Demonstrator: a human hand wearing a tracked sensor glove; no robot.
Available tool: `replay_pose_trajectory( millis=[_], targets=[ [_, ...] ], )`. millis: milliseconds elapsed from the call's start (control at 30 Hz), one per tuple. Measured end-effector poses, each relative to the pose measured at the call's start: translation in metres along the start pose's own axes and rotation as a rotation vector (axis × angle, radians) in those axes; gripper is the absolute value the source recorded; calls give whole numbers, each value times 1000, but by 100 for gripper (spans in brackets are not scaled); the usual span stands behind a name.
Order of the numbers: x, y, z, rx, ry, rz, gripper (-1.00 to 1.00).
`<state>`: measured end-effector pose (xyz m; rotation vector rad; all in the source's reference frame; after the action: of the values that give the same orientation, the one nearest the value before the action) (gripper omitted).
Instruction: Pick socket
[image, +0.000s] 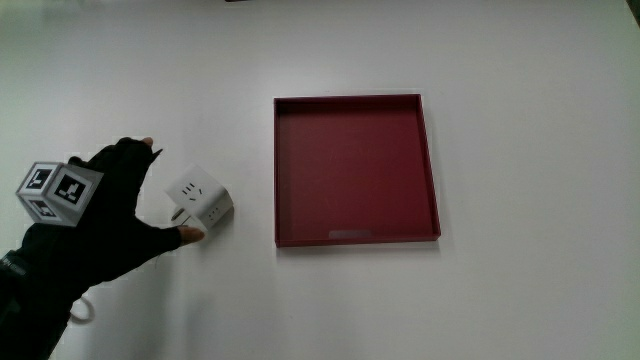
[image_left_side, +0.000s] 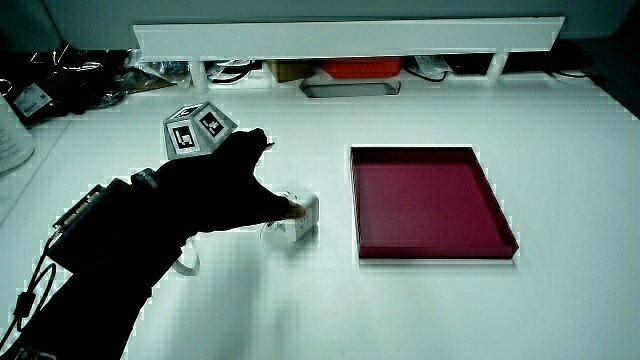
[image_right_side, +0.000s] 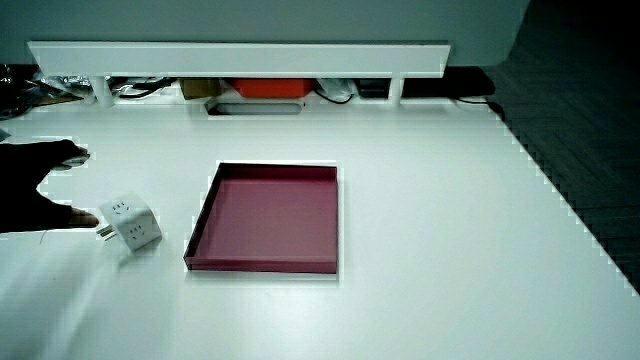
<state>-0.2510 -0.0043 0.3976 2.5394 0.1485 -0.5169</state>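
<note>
The socket (image: 198, 200) is a small white cube with outlet holes on its faces, standing on the white table beside a dark red square tray (image: 355, 170). The gloved hand (image: 120, 215) lies right beside the socket, away from the tray, its fingers spread wide. The thumb tip touches the socket's edge nearest the person, while the other fingers stay apart from it. Both side views show the socket (image_left_side: 305, 215) (image_right_side: 132, 222) next to the hand (image_left_side: 220, 190) (image_right_side: 35, 195). Nothing is held.
The tray (image_left_side: 425, 195) (image_right_side: 270, 215) has low walls and nothing in it. A low white partition (image_left_side: 340, 38) runs along the table's edge farthest from the person. A thin white cable loop (image: 85, 312) lies by the forearm.
</note>
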Motion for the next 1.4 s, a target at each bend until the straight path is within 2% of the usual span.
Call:
replay_pose_trajectory(
  millis=[100, 133, 167, 200, 267, 333, 400, 500, 600, 767, 833, 867, 933, 967, 1133, 1200, 1267, 1333, 1400],
  targets=[
    [-7, 10, -8, -16, -42, 19, 0],
    [-13, 15, -13, -38, -81, -13, 0],
    [-20, 19, -19, -47, -77, 7, 0],
    [-20, 22, -21, -54, -101, 5, 0],
    [-27, 29, -27, -71, -112, 27, 0],
    [-27, 34, -29, -74, -123, 26, 0],
    [-27, 39, -33, -77, -130, 29, 0],
    [-34, 47, -42, -78, -111, 68, 0],
    [-34, 51, -49, -91, -134, 69, 0],
    [-38, 60, -62, -104, -118, 99, 0],
    [-39, 61, -64, -101, -152, 105, 0],
    [-37, 61, -64, -101, -162, 96, 0],
    [-36, 62, -67, -100, -138, 102, 0],
    [-33, 61, -67, -108, -153, 94, 0],
    [-36, 62, -74, -112, -157, 97, 0],
    [-34, 61, -71, -98, -163, 96, 0],
    [-33, 60, -69, -79, -172, 93, 14],
    [-32, 60, -69, -60, -157, 96, 29],
    [-34, 60, -71, -59, -162, 107, 43]
  ],
)
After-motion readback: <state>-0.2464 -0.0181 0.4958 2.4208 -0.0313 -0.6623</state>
